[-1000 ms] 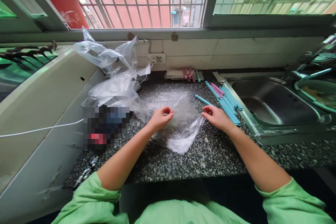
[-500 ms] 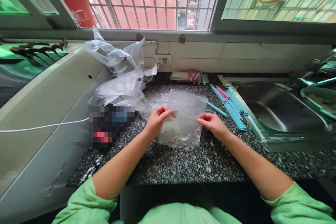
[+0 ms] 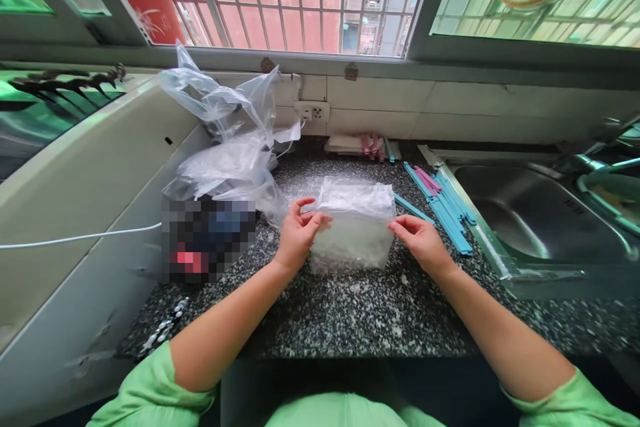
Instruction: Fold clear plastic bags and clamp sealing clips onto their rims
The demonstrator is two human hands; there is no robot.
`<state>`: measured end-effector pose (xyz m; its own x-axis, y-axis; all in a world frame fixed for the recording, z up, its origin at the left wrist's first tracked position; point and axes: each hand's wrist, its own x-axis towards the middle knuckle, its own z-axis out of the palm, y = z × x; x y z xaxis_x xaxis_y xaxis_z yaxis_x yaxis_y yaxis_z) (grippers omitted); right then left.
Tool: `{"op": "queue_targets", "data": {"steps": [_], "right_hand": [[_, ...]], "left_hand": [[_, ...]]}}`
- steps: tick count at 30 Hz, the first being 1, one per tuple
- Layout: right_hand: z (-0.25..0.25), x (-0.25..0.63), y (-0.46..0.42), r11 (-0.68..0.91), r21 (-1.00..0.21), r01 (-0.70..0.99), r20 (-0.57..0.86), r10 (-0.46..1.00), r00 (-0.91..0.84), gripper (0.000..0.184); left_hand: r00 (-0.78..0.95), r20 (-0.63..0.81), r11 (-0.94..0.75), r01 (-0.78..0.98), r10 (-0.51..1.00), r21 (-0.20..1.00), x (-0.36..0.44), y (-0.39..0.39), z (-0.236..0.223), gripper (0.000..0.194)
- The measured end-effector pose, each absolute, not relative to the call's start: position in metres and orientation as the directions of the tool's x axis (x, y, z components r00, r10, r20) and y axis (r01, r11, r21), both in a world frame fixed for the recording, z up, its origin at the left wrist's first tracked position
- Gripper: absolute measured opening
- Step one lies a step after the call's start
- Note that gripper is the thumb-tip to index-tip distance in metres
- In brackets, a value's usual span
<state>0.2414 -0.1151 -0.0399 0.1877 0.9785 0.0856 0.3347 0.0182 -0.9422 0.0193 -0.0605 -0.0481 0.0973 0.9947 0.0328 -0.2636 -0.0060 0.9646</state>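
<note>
A clear plastic bag is between my hands, just above the speckled counter. Its upper part shows a brighter band, with what looks like a fold line running across between my fingers. Whether anything is inside, I cannot make out. My left hand pinches the bag's left edge between thumb and fingers. At the opposite edge, my right hand has thumb and forefinger closed on the plastic. Beyond my right hand lie long blue strips that look like bag sealing clips, with pink ones on top.
Crumpled clear plastic bags are heaped at the back left, beside a blurred-out dark object with a white cable. Flat packs with pink and blue clips lie by the wall. A steel sink is at right, a white-sided appliance at left.
The bag's top portion has gone from a flat single sheet to a folded-looking band, and the bag appears shorter. My right hand has shifted slightly right; the view has moved a little.
</note>
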Motion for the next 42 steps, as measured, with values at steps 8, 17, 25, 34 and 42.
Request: {"op": "queue_targets", "data": {"steps": [8, 17, 25, 34, 42], "right_hand": [[-0.039, 0.247, -0.118, 0.088, -0.945, 0.314, 0.189, 0.932, 0.308, 0.026], [-0.037, 0.246, -0.124, 0.327, -0.776, 0.539, 0.462, 0.877, 0.132, 0.030], [-0.025, 0.249, -0.127, 0.440, -0.642, 0.627, 0.600, 0.798, 0.054, 0.008], [-0.029, 0.250, -0.123, 0.200, -0.905, 0.376, 0.219, 0.976, 0.008, 0.021], [-0.031, 0.250, -0.123, 0.038, -0.939, 0.343, 0.027, 0.999, -0.035, 0.022]], "left_hand": [[0.214, 0.288, -0.321, 0.137, 0.933, 0.937, 0.016, -0.064, -0.052, 0.027], [0.248, 0.531, -0.585, 0.361, 0.811, 0.726, 0.012, -0.067, -0.043, 0.008], [0.262, 0.510, -0.573, 0.390, 0.820, 0.721, 0.010, -0.075, -0.032, 0.007], [0.227, 0.112, -0.119, 0.015, 0.967, 0.993, 0.022, -0.084, -0.043, 0.019], [0.625, -0.208, 0.119, 0.182, 0.753, 0.976, 0.016, -0.073, -0.033, 0.024]]}}
